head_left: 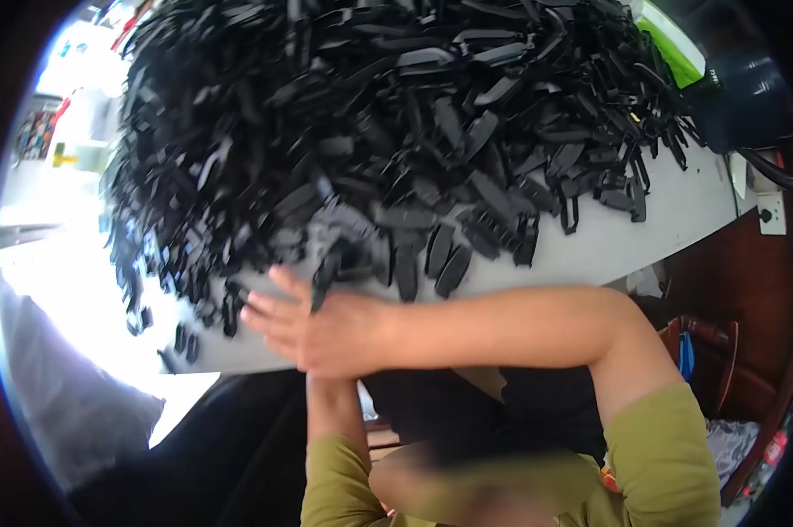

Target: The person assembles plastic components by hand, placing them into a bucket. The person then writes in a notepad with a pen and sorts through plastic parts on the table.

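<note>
My right hand (339, 329) reaches across from the right, palm down at the table's front edge, its fingers apart and pointing left. A black plastic piece (326, 277) stands against its upper side; what holds that piece, if anything, cannot be made out. My left forearm comes up from below and passes under the right hand, which hides my left hand. Just beyond the hands lies a large heap of black plastic parts (405, 140), with loose elongated pieces (454, 270) along its near edge.
The heap covers much of the pale table (581, 259). A green and white box (673, 48) and a dark object (756, 101) are at the back right. A wooden chair (730, 373) stands at the right, and a wall socket (772, 213) is above it.
</note>
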{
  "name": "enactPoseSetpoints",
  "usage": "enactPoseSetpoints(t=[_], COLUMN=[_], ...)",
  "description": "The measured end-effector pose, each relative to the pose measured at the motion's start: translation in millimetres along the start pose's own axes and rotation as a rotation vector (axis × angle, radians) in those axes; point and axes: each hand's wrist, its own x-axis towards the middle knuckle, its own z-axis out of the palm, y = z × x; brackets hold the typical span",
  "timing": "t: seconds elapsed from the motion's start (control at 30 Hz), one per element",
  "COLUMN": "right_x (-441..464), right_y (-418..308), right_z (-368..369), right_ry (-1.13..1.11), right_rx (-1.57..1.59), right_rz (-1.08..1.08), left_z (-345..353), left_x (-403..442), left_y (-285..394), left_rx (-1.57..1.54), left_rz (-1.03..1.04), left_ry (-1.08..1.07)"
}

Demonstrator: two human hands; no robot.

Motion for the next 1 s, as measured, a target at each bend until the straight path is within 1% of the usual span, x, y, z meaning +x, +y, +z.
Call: enactPoseSetpoints(t=[0.03,0.1,0.17,0.23,0.33,0.4,0.43,0.5,0.57,0.63,0.67,0.73,0.8,0.97,1.0], right_x=[-1.2,-0.7,-0.2,2.8,4.5,5.9,6.5,8.5,8.5,7.9,9.0,8.5,6.6,-2.6,-1.7], right_y=[0.6,-2.5,3.6,1.6,1.8,-3.2,-2.0,-17.3,-14.3,-12.4,-14.0,-11.5,-10.5,-14.0,-14.9], right_z=[-3.0,4.8,-7.7,-3.0,-7.1,-5.1,-9.4,11.5,17.3,18.6,15.9,10.4,10.2,14.1,14.2], right_ry=[-0.038,-0.002,-0.053,-0.076,-0.126,-0.125,-0.160,-0.058,-0.039,-0.013,-0.086,-0.023,-0.005,-0.110,-0.156], right_rx=[0.024,0.035,-0.038,0.081,0.035,0.028,0.005,-0.013,-0.065,-0.021,-0.040,0.100,0.123,0.146,0.143], right_rz=[0.002,0.026,-0.033,0.020,0.026,0.083,0.076,0.176,0.085,0.072,0.074,0.094,0.093,0.030,0.045], left_z=[9.9,32.0,48.6,60.0,72.5,79.6,82.7,87.3,88.7,88.4,87.9,83.6,81.2,73.6,72.1], left_x=[5.1,14.3,14.3,7.6,-0.2,0.5,1.9,5.3,5.3,1.9,0.4,-5.1,-2.2,11.6,14.1], left_y=[8.1,26.6,43.5,52.4,68.1,90.0,102.9,134.5,164.1,180.5,185.6,192.7,193.2,193.2,193.7], left_rx=[-0.049,-0.150,-0.246,-0.323,-0.440,-0.541,-0.597,-0.720,-0.836,-0.923,-0.958,-1.018,-1.063,-1.170,-1.192], left_rz=[0.004,0.013,0.008,-0.006,-0.019,-0.006,0.010,0.060,0.099,0.111,0.105,0.084,0.068,0.030,0.024], left_ry=[-0.014,-0.053,-0.096,-0.148,-0.214,-0.247,-0.264,-0.300,-0.340,-0.381,-0.398,-0.433,-0.450,-0.479,-0.488])
